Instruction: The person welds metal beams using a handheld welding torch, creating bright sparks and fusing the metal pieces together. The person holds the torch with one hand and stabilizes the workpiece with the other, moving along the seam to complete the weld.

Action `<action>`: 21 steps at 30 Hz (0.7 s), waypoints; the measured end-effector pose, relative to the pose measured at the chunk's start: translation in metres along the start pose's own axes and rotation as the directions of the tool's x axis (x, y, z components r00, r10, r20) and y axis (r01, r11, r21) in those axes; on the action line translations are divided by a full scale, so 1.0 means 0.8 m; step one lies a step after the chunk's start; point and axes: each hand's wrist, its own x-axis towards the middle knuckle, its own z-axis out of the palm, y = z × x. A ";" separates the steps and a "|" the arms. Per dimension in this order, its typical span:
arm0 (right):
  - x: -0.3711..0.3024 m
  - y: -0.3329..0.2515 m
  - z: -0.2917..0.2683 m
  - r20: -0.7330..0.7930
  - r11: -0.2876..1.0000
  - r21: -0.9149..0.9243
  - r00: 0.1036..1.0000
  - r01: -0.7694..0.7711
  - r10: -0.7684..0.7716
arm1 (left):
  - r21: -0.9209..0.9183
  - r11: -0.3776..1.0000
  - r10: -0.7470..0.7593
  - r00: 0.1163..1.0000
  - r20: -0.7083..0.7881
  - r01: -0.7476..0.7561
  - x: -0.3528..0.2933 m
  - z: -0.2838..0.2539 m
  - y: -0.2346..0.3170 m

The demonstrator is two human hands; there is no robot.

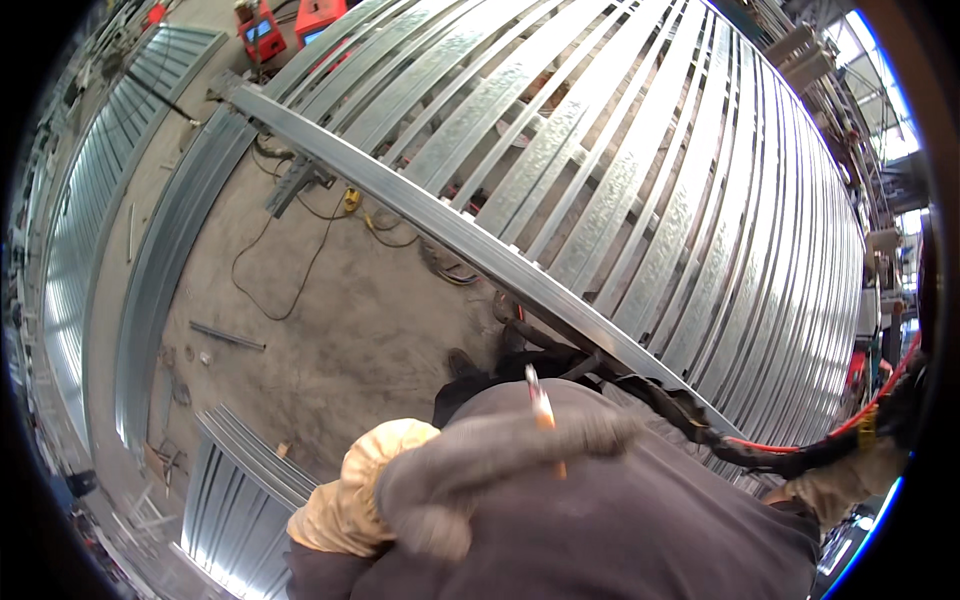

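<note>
**Head view: gloved hand with a thin rod over a galvanized steel frame**

The largest thing is the rack of galvanized steel slats (640, 170), which fills the picture from 12 o'clock round to 4 o'clock; its bright strips run side by side and bend with the lens. Across its near edge lies a long steel rail (450, 230), slanting from 10 o'clock down toward 4 o'clock. Left of the rail the concrete floor (330, 320) is grey and stained, with loose cables trailing over it and a short metal offcut at 9 o'clock. More bundled steel profiles (90, 230) lie along the far left, and another stack sits at 7 o'clock. Two red machines (290, 20) stand at 11 o'clock.

At 6 o'clock the person's dark sleeve (620, 520) takes up the lower edge. On it the left hand (450, 480), in a grey glove over a tan cuff, is closed on a thin rod (541, 408); the rod rises from the fingers at 12 o'clock of the hand, pale with an orange part, its tip just short of the rail. The right hand (840, 485), in a pale glove at 4 o'clock, sits against a black hose (700, 430) with a red line beside it, but the rim hides its fingers, so I cannot tell whether it grips.
</note>
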 end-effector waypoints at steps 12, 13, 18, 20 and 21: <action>0.122 0.042 -0.041 0.183 0.985 -0.098 0.971 -0.140 0.156 | -0.350 0.930 0.226 0.925 0.307 -0.111 0.113 0.140 -0.072; 0.138 0.053 -0.038 0.201 0.974 -0.150 0.960 -0.168 0.197 | -0.377 0.926 0.135 0.919 0.372 0.017 0.130 0.134 -0.089; 0.214 0.112 0.070 0.572 0.920 -0.331 0.730 -0.210 0.373 | -0.320 0.830 -0.267 0.829 0.491 0.456 0.171 0.146 -0.078; 0.222 0.165 0.142 0.720 0.894 -0.340 0.530 -0.292 0.447 | -0.311 0.807 -0.355 0.833 0.424 0.502 0.184 0.142 -0.082; 0.214 0.206 0.184 0.789 0.865 -0.308 0.402 -0.395 0.464 | -0.267 0.865 -0.343 0.888 0.307 0.426 0.188 0.147 -0.097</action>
